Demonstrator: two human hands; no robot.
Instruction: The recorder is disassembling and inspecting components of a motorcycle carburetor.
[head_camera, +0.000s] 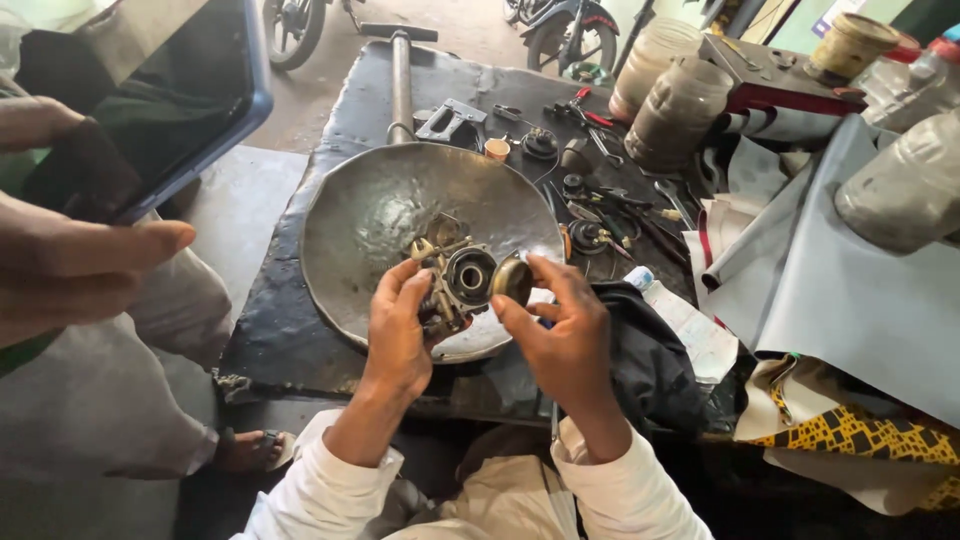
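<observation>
Over the wide metal bowl (380, 215), near its front rim, the left hand (397, 335) clamps its fingers around a small carburetor (455, 280) — just right, the right hand (560, 335) pinches a round brass disc (512, 280) beside its bore.

A dark table (290, 340) carries a metal bowl (380, 215) at centre, tools (600, 205) at two o'clock, jars (680, 110) beyond.
</observation>
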